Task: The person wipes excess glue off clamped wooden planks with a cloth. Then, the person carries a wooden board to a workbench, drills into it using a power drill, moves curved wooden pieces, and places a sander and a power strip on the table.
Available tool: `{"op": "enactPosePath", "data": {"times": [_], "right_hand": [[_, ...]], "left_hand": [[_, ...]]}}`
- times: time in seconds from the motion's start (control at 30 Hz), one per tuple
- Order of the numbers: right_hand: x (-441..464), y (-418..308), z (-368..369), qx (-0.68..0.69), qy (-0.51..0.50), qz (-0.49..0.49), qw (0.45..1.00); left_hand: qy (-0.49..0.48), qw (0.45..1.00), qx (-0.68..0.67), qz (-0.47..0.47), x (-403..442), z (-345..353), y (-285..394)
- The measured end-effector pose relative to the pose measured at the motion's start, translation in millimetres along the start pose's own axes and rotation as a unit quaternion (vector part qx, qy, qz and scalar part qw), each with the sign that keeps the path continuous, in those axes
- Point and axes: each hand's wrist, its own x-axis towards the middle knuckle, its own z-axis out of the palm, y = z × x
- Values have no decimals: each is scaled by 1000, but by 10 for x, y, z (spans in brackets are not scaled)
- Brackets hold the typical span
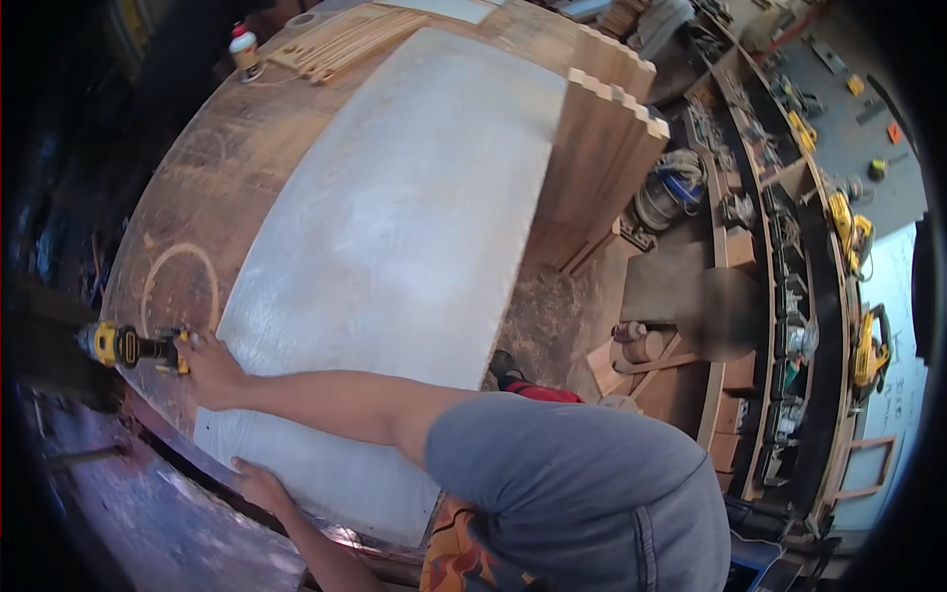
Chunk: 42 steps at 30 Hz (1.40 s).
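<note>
My right hand point(210, 370) reaches across the table to a yellow and black cordless power tool point(128, 345) at the table's left edge. Its fingers are closed at the tool's near end; the exact tool kind is unclear. Below it, my left hand point(260, 485) rests at the near edge of a large pale, shiny sheet point(395, 217), its thumb apart from the fingers, some of which are hidden. The sheet lies flat, and my right forearm passes over it.
Wood strips point(340, 44) and a white bottle with a red cap point(245, 51) stand on the worn wooden table point(187, 187). Notched wooden boards point(602, 148) stand upright beyond the sheet. Shelves of tools point(779, 237) and a shop vacuum point(671, 192) are at the right.
</note>
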Motion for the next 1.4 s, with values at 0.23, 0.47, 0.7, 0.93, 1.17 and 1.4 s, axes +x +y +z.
{"op": "enactPosePath", "data": {"times": [0.23,0.47,0.7,0.93,1.17,1.4], "right_hand": [[-1542,779,-1539,141,100,2,985],[-3048,1670,-3864,38,222,25,974],[-4287,2351,-5459,-164,205,97,960],[-5356,3629,-6295,-193,245,254,916],[-7167,5347,-6475,-142,135,502,843],[-7580,4972,-6337,-41,-85,546,832]], "left_hand": [[82,993,70,49,-221,-10,12],[194,964,93,156,-1058,250,618],[42,945,7,326,-2097,586,2525],[-190,895,-24,403,-2243,-351,4778],[-187,865,193,425,-2483,326,4701],[-252,880,265,303,-2559,1234,3949]]}}
